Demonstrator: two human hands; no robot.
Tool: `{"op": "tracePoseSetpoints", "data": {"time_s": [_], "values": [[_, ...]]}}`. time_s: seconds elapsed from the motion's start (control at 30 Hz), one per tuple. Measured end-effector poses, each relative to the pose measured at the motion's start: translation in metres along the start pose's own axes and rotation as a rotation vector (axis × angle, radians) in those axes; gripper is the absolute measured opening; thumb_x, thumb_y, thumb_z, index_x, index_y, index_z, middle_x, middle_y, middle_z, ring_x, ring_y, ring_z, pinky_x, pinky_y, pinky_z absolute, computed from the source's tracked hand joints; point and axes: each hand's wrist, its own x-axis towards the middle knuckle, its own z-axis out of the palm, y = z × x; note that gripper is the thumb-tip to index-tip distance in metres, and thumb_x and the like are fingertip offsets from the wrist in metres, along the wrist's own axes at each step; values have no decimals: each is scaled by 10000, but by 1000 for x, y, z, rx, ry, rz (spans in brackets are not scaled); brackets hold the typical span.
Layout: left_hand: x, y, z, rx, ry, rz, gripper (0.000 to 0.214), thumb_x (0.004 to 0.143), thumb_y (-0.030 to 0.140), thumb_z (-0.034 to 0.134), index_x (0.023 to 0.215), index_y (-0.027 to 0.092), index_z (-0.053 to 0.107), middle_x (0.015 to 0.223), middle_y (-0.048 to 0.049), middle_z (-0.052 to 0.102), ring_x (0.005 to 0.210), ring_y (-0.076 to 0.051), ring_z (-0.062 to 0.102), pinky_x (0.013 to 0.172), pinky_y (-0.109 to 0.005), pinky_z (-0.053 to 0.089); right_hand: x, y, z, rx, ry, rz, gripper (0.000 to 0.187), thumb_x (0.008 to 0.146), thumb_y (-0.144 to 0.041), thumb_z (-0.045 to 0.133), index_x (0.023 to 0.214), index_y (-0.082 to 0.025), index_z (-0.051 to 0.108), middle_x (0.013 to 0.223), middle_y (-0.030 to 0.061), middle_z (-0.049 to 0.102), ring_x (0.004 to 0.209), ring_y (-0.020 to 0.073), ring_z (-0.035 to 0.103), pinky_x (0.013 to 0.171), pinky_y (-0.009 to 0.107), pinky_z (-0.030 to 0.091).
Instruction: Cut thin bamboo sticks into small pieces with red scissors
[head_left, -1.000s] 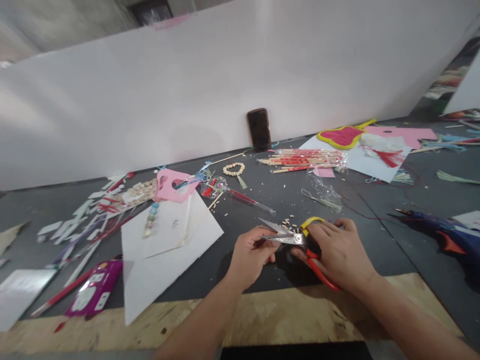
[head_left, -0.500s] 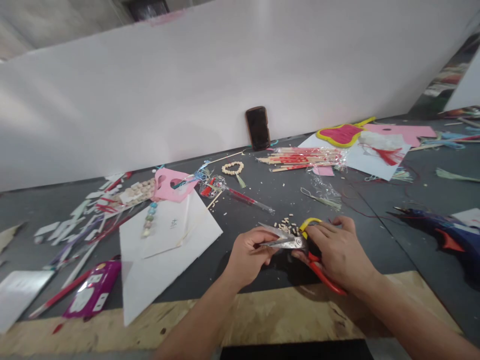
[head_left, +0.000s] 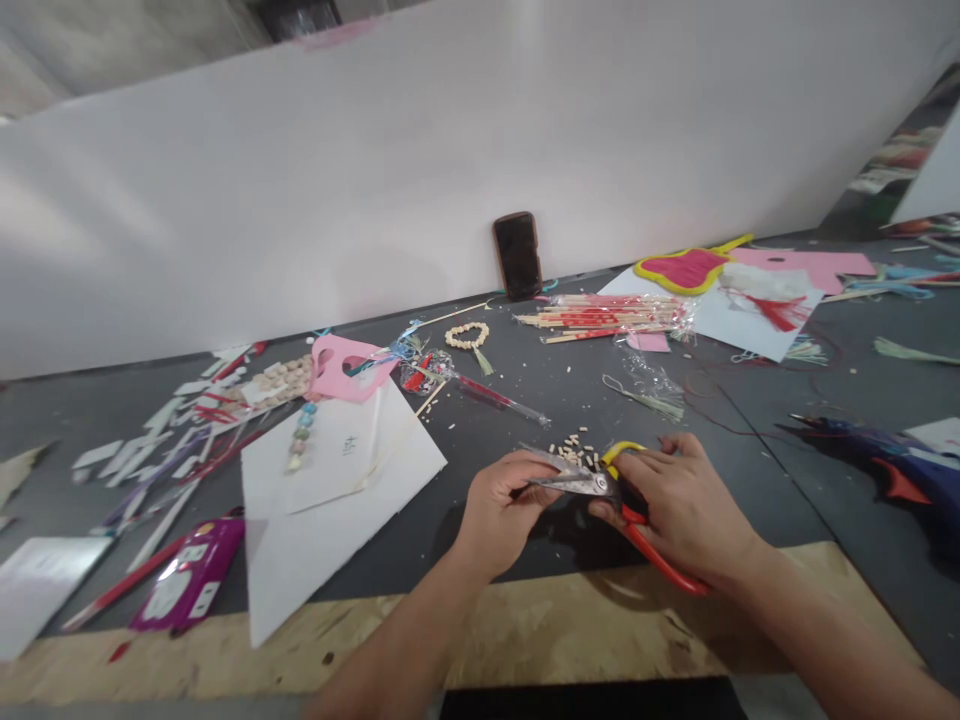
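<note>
Wrapped around the handles of a pair of metal-bladed scissors with one yellow and one red handle [head_left: 598, 484], the right hand [head_left: 686, 510] has a firm hold, thumb and fingers on both sides of the handles. From that grip the blades reach leftward across the front of the person, so the long axis runs mostly side to side, with the red handle trailing back to the right and toward the body. The blades stand a little apart, and the gap between them faces the left hand [head_left: 501, 508].

That left hand sits just left of the pivot, its thumb and fingertips bunched at the blade ends. It is the nearer hand to the tips, while the right is nearer the pivot. Whether the left fingers pinch something thin is too small and blurred to tell, as is whether they touch the metal.

Just beyond the blades, on the far side from the body, small pale short-cut pieces [head_left: 576, 448] lie scattered on the dark grey tabletop [head_left: 525, 395]. Well to the right of the grip lies a dark blue glue gun with a red trigger [head_left: 844, 445], its nozzle toward the right hand. Left of the left hand rests a large white sheet [head_left: 289, 570].
</note>
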Motion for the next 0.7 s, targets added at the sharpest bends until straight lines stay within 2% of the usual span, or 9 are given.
{"op": "tracePoseSetpoints", "data": {"time_s": [0.1,0.17,0.33,0.53,0.7], "values": [[0,-2,0,37,13,77,101,743,151,634,740,196,724,807,-62,707,743,-176,635,673,-271,492,-1,0,-1,17,-26,1,282,857,-450,445,719,-207,480,634,15,624,571,160,543,720,350,251],[0,-2,0,44,16,71,97,751,159,630,747,194,721,820,-60,704,682,-156,625,630,-257,488,-1,0,-1,17,-28,12,285,856,-453,448,719,-205,483,638,16,624,577,162,548,731,355,254],[1,1,1,-76,-10,-95,144,762,269,637,691,155,688,848,-60,657,431,-59,489,437,-215,405,-1,-3,4,-10,47,63,258,837,-452,483,821,-196,514,764,49,656,715,200,588,764,372,256],[0,2,3,-228,-54,-174,236,749,338,654,650,124,662,857,-56,593,410,-30,465,416,-207,361,0,-7,7,-51,84,91,333,771,-502,531,898,-196,498,905,92,652,844,252,574,798,406,260],[0,2,1,-221,-109,-230,269,729,336,676,584,113,636,693,-20,559,371,-16,406,394,-200,309,0,-6,7,-33,66,65,292,803,-487,515,852,-199,501,836,69,652,797,232,575,806,396,253]]}}
